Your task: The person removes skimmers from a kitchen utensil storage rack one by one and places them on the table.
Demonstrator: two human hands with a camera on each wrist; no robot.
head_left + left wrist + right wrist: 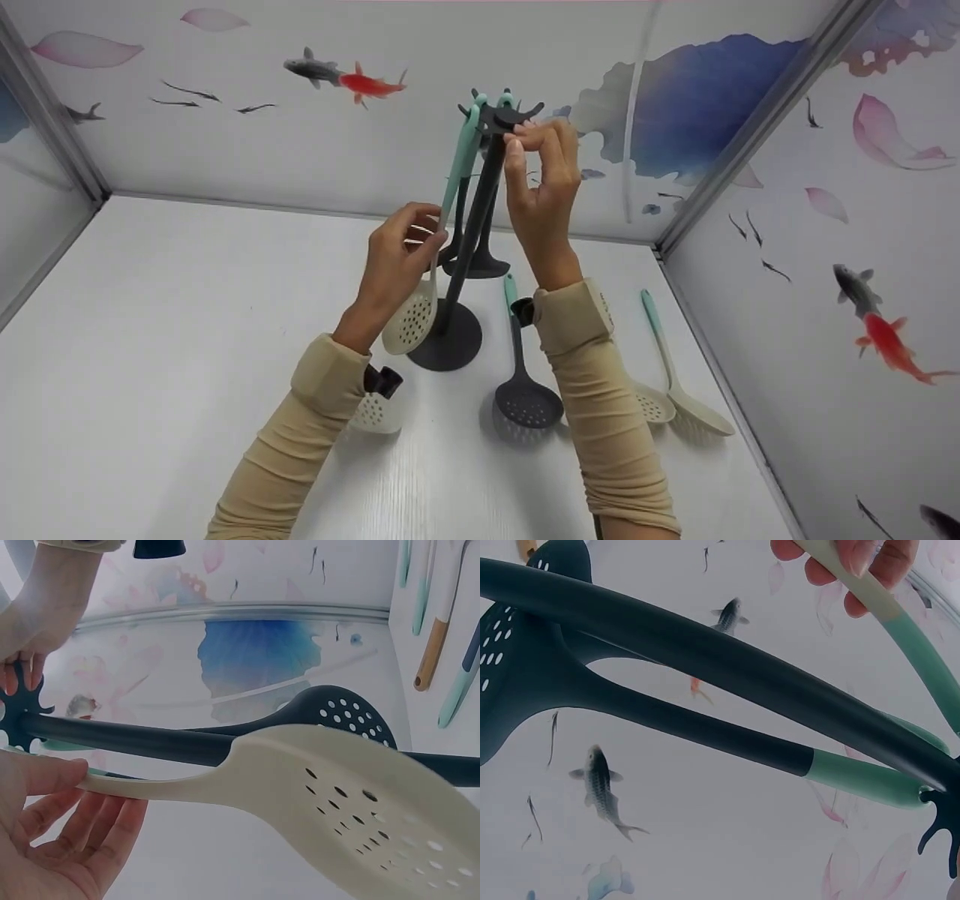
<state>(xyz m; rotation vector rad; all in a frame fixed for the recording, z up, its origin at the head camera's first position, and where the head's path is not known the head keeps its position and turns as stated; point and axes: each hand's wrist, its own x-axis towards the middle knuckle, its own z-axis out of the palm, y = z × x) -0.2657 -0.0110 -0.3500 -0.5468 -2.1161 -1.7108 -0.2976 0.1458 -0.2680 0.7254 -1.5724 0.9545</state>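
Note:
A cream slotted spoon (411, 321) with a mint-green handle hangs by its top end on the dark utensil stand (480, 199). My left hand (397, 255) pinches its cream shank between thumb and fingers, also visible in the left wrist view. At the top of the stand, my right hand (546, 180) pinches one curved hook arm with thumb and forefinger. Two dark utensils with mint-green handles hang from other hooks; a perforated dark head (510, 682) shows in the right wrist view. The stand's round base (457, 349) is on the white table, partly behind the cream spoon.
On the table lie a dark skimmer (529, 405) and, by my right forearm, a cream perforated utensil (654, 405) and a cream turner or spoon (697, 411). Another pale perforated utensil (375, 416) is partly under my left wrist. Printed wall panels (247, 135) enclose the table.

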